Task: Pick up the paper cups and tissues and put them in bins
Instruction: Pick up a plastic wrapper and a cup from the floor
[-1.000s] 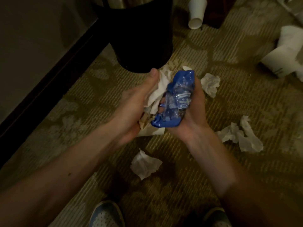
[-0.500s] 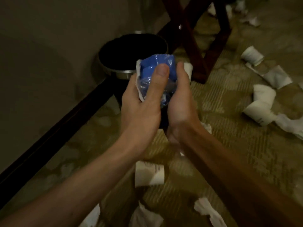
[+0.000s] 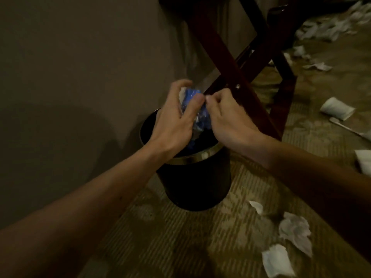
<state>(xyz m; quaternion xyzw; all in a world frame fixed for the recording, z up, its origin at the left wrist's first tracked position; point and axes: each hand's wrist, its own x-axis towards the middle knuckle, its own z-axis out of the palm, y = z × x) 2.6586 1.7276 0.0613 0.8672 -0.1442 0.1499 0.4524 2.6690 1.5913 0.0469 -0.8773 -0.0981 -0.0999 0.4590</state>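
Hands (image 3: 174, 119) have carried the wad (image 3: 192, 103) over the bin (image 3: 192, 175).

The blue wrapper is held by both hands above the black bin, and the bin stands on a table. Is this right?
Not quite. The head view shows the black bin standing on the carpet floor, not a table. The rest holds: the left hand and right hand hold the blue wrapper above it.

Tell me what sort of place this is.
Probably a hotel room. Patterned carpet runs up to a plain wall, a small black bin with a metal rim stands there, and beside it is a folding wooden stand with crossed legs, like a luggage rack.
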